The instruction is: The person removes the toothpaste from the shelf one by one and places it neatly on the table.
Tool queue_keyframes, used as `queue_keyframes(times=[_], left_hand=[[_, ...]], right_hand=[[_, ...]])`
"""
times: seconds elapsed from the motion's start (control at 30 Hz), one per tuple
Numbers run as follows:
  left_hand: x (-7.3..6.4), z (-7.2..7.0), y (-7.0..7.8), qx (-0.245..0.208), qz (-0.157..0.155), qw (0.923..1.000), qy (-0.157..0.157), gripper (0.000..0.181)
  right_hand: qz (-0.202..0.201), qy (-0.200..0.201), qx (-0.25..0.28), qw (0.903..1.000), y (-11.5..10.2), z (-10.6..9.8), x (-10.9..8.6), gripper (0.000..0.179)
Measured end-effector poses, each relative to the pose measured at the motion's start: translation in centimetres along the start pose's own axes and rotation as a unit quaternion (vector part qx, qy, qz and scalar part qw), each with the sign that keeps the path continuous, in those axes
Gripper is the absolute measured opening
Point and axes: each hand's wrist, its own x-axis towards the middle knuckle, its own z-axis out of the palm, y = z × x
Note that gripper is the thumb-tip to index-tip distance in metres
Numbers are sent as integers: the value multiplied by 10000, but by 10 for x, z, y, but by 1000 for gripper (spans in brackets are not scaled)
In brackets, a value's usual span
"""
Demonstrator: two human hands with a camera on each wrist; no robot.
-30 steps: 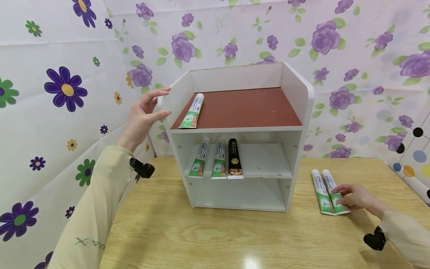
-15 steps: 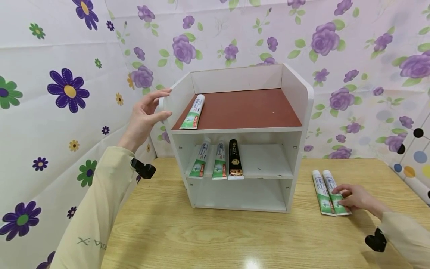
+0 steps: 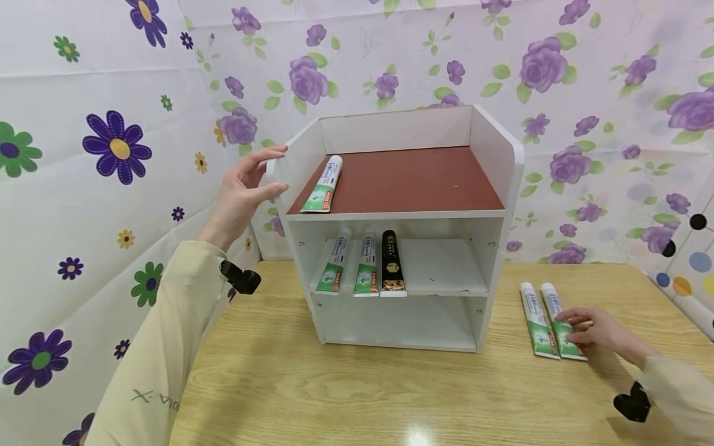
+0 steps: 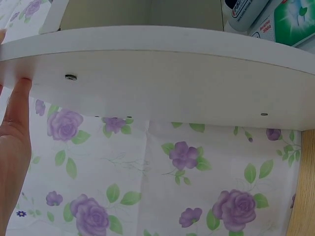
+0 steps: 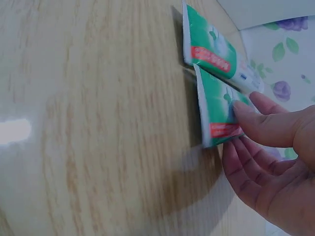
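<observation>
My left hand (image 3: 237, 195) holds the upper front edge of the left side panel of a white shelf unit (image 3: 401, 215), thumb and fingers spread along it. On the table to the right, my right hand (image 3: 599, 334) pinches a green and white toothpaste tube (image 5: 224, 105), thumb on top and fingers along its side and below. A matching toothpaste tube (image 3: 539, 328) lies just left of it. One green and white tube (image 3: 323, 186) rests at the left of the red-brown top. The middle shelf bears two similar tubes, the left tube (image 3: 333, 263) and its neighbour (image 3: 365, 266), plus a black tube (image 3: 392, 263).
The wooden table (image 3: 312, 396) stretches in front of the unit and to both sides. Flowered sheets (image 3: 368, 56) hang close behind and along the left. The unit's bottom compartment (image 3: 398, 322) lies beneath the middle shelf.
The tube in my right hand has shifted slightly right, and the gap to its neighbour is a little wider. My left hand stays on the panel.
</observation>
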Motion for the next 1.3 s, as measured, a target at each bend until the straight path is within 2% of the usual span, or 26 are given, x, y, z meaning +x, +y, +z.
queue_keyframes(times=[0.13,0.27,0.33,0.53,0.67,0.77,0.97,1.03,1.1,1.2,1.3], left_hand=[[1,0,-1,-19,42,10000,-27,44],[1,-1,-3,-24,65,10000,-25,44],[1,-2,-4,-13,105,9999,-34,44],[1,-2,-5,-28,119,9999,-86,45],[0,2,-2,9,121,9999,-90,44],[-1,6,2,60,123,9999,-94,43],[-3,8,8,115,168,9998,-62,43],[-3,7,8,91,179,9998,-56,43],[-3,6,7,70,198,9998,-54,43],[-2,3,3,54,184,9998,-53,44],[0,0,-1,72,208,9997,-48,44]], right_hand=[[-266,496,-460,9974,-8,-8,0,32],[-644,1024,-748,9898,-28,-18,4,29],[-736,1159,-545,9890,-41,-22,6,31],[-831,1054,324,9904,-80,-30,11,34],[-812,973,1053,9863,-102,-33,16,29],[-834,907,1659,9784,-119,-37,19,28],[-1124,1128,2144,9637,-176,-52,24,26],[-1354,992,2484,9540,-195,-59,27,28],[-1468,858,2649,9492,-213,-65,29,28],[-1637,739,3002,9368,-234,-71,33,27],[-1702,762,3127,9314,-256,-74,36,26]])
